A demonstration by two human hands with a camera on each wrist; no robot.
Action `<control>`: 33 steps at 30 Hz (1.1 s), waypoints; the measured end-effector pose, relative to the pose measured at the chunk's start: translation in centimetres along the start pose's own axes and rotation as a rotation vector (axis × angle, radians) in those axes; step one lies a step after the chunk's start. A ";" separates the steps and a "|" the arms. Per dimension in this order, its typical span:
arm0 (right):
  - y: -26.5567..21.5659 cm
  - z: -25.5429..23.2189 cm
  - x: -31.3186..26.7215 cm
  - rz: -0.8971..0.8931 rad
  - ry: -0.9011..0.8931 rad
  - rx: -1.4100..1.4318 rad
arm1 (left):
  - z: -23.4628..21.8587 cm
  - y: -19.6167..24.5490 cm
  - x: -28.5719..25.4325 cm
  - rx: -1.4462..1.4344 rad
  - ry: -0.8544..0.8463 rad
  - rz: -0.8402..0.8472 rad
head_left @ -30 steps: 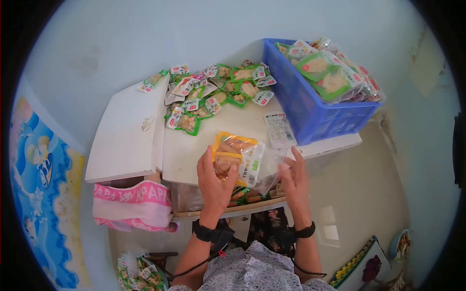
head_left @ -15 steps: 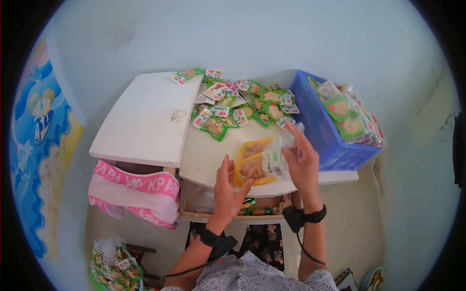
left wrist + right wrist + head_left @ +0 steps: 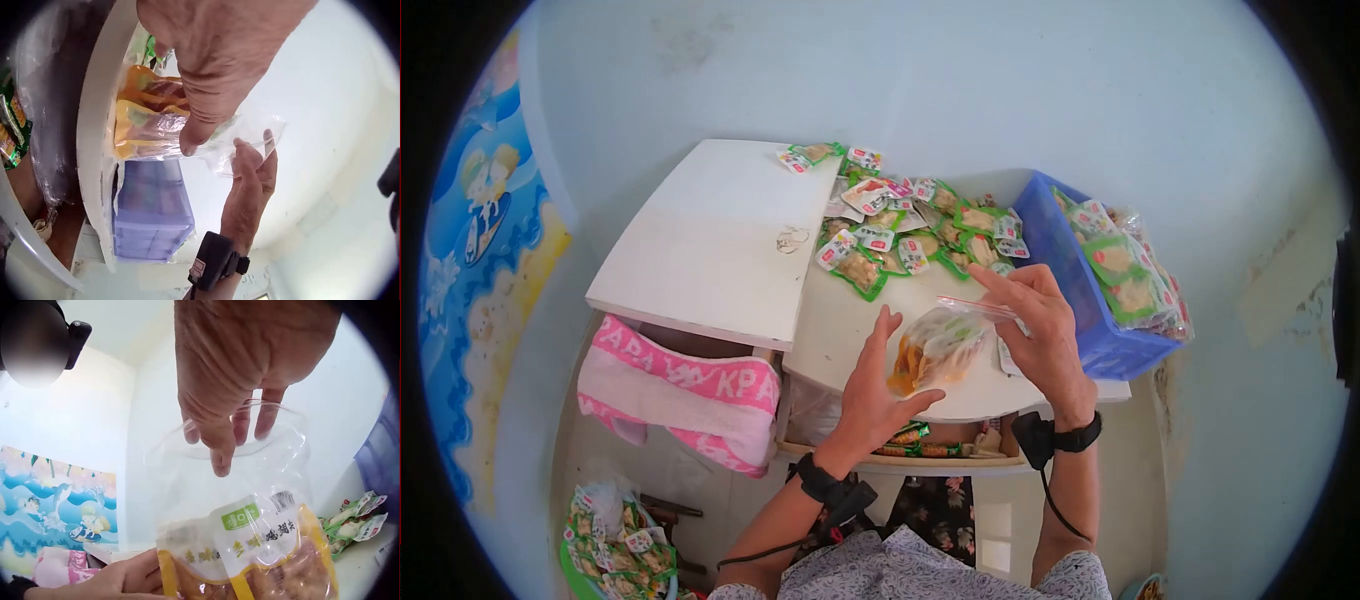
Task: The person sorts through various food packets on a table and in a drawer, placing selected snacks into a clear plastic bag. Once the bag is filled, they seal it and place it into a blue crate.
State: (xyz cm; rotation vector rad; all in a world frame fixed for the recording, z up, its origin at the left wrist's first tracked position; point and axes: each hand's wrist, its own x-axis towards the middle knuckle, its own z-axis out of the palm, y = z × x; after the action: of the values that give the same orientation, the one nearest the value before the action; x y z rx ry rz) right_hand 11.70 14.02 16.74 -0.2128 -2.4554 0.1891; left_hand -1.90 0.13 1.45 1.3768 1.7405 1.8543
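A clear plastic bag [image 3: 948, 340] stands tilted over the white desk [image 3: 830, 345], with yellow-edged food packets [image 3: 284, 569] inside its lower part. My right hand [image 3: 1045, 325] pinches the bag's top rim between thumb and fingers, as the right wrist view shows from close up. At the bag's lower left side is my left hand [image 3: 875, 390], its fingers straight and its thumb spread. In the left wrist view the left thumb [image 3: 197, 134] overlaps the front of the bag. Behind the bag lies a pile of green-edged snack packets [image 3: 865, 270].
A blue crate [image 3: 1090, 285] full of bagged packets stands at the desk's right end. An open drawer [image 3: 945, 462] below the front edge holds small wrapped snacks. A pink-and-white towel [image 3: 680, 395] hangs at left, above a tub of packets [image 3: 615, 550] on the floor.
The bag has come up from lying flatter to a more upright tilt. My right hand has moved from the bag's right side to its top rim. The head view has shifted.
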 end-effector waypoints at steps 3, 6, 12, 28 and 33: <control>0.3 -0.4 -0.6 -0.027 0.031 0.011 | 0.9 0.4 1.3 -0.016 -0.010 0.036; 1.1 0.0 -1.9 0.016 0.102 0.031 | 1.7 0.0 1.9 -0.080 -0.073 -0.053; 3.3 2.4 -7.0 0.378 0.418 0.381 | 3.2 -2.4 2.0 -0.131 0.013 -0.166; 3.6 8.9 -12.0 0.766 0.227 1.073 | 1.3 4.2 3.6 -0.068 -0.096 -0.116; 4.0 8.3 -10.3 0.582 0.295 1.052 | 1.4 3.0 3.1 -0.315 -0.162 -0.053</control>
State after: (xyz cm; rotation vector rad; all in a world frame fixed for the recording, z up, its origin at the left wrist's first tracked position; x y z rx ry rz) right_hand 14.89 15.23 3.34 -0.4274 -1.6580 1.5048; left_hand -1.23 2.45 5.28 1.3018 1.3271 1.8355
